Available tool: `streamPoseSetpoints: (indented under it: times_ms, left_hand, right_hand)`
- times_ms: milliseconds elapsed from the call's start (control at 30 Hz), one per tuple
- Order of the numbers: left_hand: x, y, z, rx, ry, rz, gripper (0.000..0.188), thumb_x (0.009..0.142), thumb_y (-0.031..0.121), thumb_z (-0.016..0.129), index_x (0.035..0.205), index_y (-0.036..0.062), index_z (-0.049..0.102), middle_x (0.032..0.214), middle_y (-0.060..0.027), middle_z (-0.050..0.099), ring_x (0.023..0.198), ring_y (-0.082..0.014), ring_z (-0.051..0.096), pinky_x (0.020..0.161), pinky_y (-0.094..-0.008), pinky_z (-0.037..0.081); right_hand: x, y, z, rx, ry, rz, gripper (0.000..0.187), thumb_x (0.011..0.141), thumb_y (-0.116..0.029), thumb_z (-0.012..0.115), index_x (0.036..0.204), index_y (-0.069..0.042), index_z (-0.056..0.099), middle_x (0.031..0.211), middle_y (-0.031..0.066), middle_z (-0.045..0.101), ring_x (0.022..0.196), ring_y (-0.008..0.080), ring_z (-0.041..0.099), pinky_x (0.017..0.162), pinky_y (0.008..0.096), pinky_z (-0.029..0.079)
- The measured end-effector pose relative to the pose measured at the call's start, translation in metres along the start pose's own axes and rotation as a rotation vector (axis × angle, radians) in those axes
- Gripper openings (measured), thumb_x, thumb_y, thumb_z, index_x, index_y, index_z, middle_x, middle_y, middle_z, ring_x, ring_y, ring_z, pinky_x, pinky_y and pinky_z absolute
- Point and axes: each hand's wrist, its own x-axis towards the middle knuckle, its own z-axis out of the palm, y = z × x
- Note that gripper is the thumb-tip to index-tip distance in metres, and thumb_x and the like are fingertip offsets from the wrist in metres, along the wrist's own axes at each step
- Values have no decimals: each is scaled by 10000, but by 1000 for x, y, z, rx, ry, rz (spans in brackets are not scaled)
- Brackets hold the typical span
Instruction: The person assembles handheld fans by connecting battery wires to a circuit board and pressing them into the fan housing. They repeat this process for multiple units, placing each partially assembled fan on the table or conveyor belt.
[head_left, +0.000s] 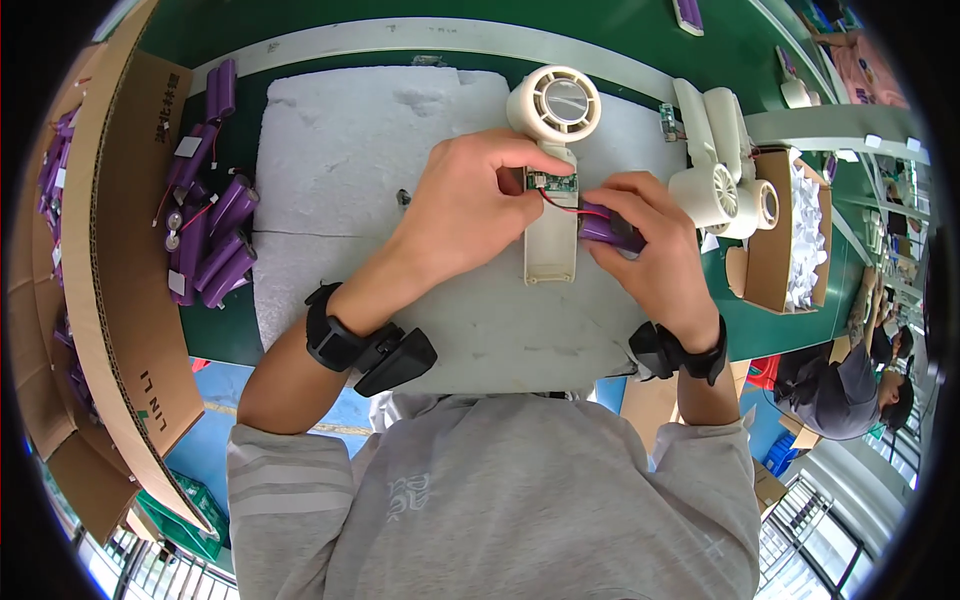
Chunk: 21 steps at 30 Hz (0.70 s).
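Head view: the cream fan (551, 250), between the hands, looks light and stiff, best held by its handle edges. The right hand (660, 245) grasps the purple battery pack (606, 228), probably dense and smooth, best held by its sides. The left hand's (470, 195) thumb and forefinger meet the green circuit board (561, 184), likely fragile; whether they pinch it, I cannot tell. Thin wires (566, 208) between the hands seem limp, easily torn.
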Motion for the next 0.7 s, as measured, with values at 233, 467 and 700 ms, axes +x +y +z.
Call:
streamPoseSetpoints:
  times_ms: [233,467,700]
  left_hand:
    - [3,-2,-15,63,-45,38,332,738,-42,617,1026,72,736,971,-91,683,675,-138,625,616,-272,514]
    - [6,-2,-21,114,-121,112,357,745,-70,641,1057,77,733,1120,-93,671,718,-101,638,614,-238,526]
    - [7,-4,-17,392,-5,399,242,738,107,768,976,74,734,932,-139,679,709,-288,661,636,-349,528]
  right_hand:
    - [13,2,-16,792,-365,425,615,755,13,720,1322,-41,487,1089,129,603,845,212,655,764,286,535]
    - [5,0,-5,1526,-447,393,940,603,-23,811,1413,-4,335,1069,136,576,862,233,664,735,304,554]
    - [6,11,-20,1473,-470,534,999,529,6,836,1407,11,361,1133,124,561,1037,240,602,891,347,494]
